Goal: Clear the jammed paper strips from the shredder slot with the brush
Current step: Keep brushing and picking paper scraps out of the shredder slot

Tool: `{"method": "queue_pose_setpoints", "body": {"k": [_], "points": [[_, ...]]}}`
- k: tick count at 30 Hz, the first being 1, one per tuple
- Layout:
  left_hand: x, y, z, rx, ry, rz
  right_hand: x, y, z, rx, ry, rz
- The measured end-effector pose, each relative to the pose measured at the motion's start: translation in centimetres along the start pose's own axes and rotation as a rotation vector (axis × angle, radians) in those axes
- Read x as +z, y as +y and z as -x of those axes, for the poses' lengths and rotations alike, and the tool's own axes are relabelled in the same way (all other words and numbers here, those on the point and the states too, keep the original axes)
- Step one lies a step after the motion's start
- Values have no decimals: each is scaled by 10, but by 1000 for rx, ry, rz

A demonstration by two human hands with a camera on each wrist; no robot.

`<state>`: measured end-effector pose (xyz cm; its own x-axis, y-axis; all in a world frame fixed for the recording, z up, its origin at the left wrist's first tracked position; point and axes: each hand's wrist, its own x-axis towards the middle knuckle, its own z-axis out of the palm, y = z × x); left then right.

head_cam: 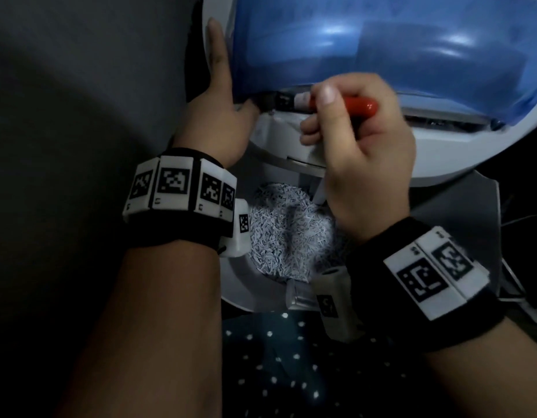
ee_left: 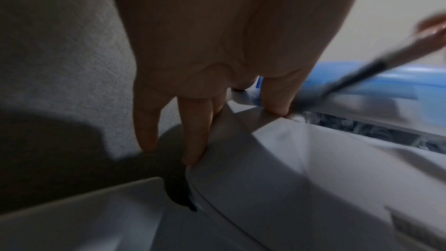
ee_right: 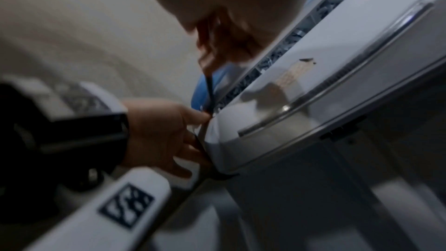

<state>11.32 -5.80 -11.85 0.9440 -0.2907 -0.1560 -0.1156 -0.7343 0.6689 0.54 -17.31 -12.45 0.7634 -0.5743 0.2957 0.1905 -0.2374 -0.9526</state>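
Right hand (head_cam: 360,152) pinches the red-handled brush (head_cam: 345,106), bristles at the left end of the shredder slot (ee_right: 272,60), where paper strips (ee_right: 267,62) are packed. Left hand (head_cam: 222,101), fingers straight, steadies the shredder head (head_cam: 460,146). Hard jabbing could wedge strips deeper, or tip the head.

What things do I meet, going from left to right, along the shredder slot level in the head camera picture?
Left hand braced on the shredder edge → brush, its dark tip toward the left hand → right hand holding its red handle → slot with paper strips.
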Motion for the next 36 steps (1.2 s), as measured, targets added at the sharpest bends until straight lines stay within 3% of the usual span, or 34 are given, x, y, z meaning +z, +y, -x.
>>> {"method": "queue_pose_setpoints", "body": {"k": [3,6,8,11,16,21,23,26,29,32,36], "points": [[0,0,1,-8,-4,-1,-3,2,0,30,90,117],[-1,0,0,-13,-5,-7,-9,-3,-3,-54,162,-16],[0,1,0,-11,-4,-12,-7,-2,-2,-68,65,-31],[0,0,0,-8,1,-11,-2,3,1,28,-38,118],[0,-1,-3,-13,-7,-8,-13,0,-5,5,160,39],[0,0,-1,-11,-6,-18,-3,2,2,43,-10,89],[0,0,-1,-11,-12,-7,-5,2,-1,79,61,125],[0,-1,-2,-13,-17,-7,-13,-1,-5,2,199,41],[0,0,-2,-13,-9,-25,-8,-2,0,-33,93,-25],[1,1,-1,-11,-2,-25,-1,2,2,53,9,102],[0,0,-1,-6,-2,-2,-9,2,-3,40,179,88]]}}
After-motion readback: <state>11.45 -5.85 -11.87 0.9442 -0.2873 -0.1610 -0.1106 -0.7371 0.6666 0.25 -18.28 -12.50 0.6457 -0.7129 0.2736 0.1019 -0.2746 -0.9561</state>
